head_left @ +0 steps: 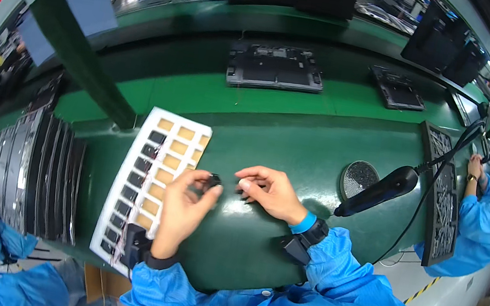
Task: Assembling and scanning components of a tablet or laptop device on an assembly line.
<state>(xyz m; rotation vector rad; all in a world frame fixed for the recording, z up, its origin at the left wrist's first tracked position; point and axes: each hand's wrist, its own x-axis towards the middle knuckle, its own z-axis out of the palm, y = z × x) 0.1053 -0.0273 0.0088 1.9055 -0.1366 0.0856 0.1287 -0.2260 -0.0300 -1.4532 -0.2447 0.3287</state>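
My left hand pinches a small black part between thumb and fingertips above the green bench. A short gap to its right, my right hand has thumb and forefinger brought together. Something small and dark shows under those fingertips, too little to name. Beside my left hand lies a white foam tray with rows of compartments. Small black parts with thin wires fill much of its left column, while tan bottoms show in several other compartments.
A black electric screwdriver hangs on a cable at right, partly over a round dish of screws. Further right is a black parts tray. Laptop bases lie across the far side. Panels stand stacked at left. Co-workers sit around.
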